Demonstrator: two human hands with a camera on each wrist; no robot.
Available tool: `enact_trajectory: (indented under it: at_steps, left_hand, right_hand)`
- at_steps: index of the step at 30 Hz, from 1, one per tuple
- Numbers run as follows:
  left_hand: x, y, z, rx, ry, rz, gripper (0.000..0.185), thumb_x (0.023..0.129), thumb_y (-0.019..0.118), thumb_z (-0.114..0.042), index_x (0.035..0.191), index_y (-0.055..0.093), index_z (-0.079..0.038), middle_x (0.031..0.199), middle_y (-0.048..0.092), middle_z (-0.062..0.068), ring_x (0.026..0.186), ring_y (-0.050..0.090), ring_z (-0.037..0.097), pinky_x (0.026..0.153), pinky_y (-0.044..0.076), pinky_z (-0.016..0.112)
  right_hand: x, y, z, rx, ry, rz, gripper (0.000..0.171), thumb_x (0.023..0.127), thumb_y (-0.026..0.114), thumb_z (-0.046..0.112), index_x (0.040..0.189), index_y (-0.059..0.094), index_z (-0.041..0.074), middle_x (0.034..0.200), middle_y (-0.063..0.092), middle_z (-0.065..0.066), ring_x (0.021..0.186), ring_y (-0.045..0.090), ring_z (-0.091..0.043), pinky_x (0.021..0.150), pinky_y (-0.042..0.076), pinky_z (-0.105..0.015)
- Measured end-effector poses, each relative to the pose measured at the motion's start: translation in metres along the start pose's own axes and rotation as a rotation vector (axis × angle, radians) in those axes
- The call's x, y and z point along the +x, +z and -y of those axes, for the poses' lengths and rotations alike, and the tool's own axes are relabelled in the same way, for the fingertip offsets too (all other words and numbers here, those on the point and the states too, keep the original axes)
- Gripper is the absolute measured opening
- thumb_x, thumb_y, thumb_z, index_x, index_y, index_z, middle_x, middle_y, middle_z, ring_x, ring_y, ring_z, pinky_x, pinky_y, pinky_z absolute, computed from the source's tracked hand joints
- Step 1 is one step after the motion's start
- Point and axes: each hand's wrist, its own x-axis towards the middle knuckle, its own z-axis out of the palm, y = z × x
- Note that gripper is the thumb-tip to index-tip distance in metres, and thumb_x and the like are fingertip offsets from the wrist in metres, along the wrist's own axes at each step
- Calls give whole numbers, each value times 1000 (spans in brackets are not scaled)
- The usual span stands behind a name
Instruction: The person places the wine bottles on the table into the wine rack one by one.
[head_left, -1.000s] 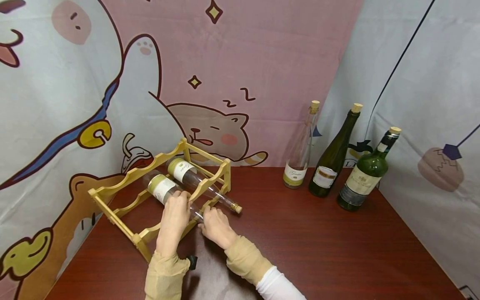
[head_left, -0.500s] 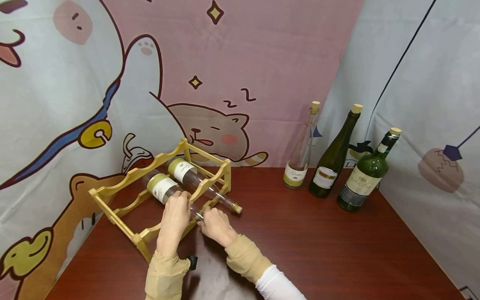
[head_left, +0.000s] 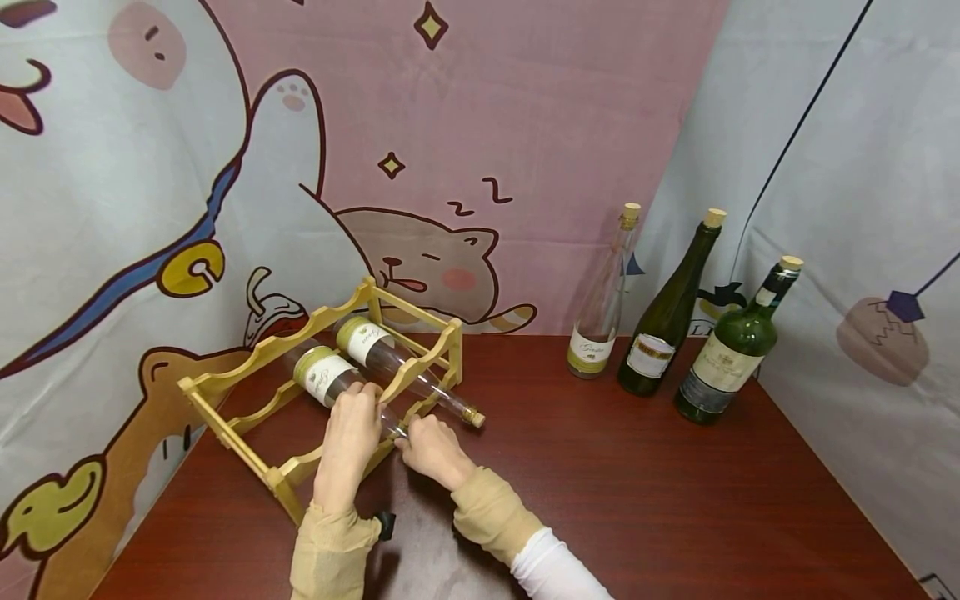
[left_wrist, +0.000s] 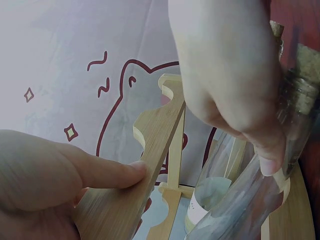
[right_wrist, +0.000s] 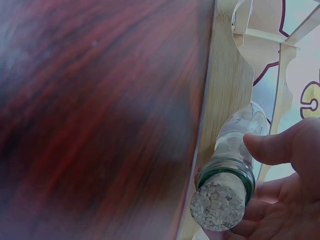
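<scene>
**A:** Where do we have the clear bottle (head_left: 330,379)?

**B:** It lies on its side in the wooden rack (head_left: 225,421) at the near left of the table (head_left: 600,483), label toward the far left, neck toward us. Our right hand (head_left: 429,450) curls round the neck just behind the cork (right_wrist: 217,205); the right wrist view shows the thumb over the glass and the palm under it.

**A:** And our left hand (head_left: 348,442)?

**B:** It lies over the bottle's shoulder from above. In the head view the fingers bend down onto the glass near the label. In the left wrist view one finger (left_wrist: 107,172) is straight and presses the rack's scalloped rail. We cannot tell whether the hand grips the bottle or only rests on it.

**A:** What lies beside it in the rack?

**B:** A second clear bottle (head_left: 397,362), just to the right of ours, in the next cradle, its corked neck pointing over the rack's near right rail.

**A:** And farther out?

**B:** Three bottles stand upright at the far right of the table, well apart from the rack: a tall clear bottle (head_left: 596,329), a dark slender bottle (head_left: 663,333) and a green bottle (head_left: 723,358), all corked. Behind them hangs a cartoon cat backdrop (head_left: 450,167).
</scene>
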Motion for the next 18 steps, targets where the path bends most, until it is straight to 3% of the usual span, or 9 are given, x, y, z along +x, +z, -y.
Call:
enact_trajectory:
  at_steps: [11,18]
  left_hand:
    - [0,-1,-1,-9,-13,6,12,80,66,4,91,64,7,85,63,22,77,60,43,68,50,51]
    - [0,-1,-1,-11,-25,10,12,80,65,3,91,64,7,85,63,22,78,60,43,68,50,51]
  right_hand:
    - [4,0,-3,77,7,44,31,86,64,29,61,54,13,58,55,-4,49,52,-17,43,38,-29]
    - [5,1,-3,130,13,67,33,87,63,27,58,54,13,57,53,-4,48,49,-16,43,36,-29]
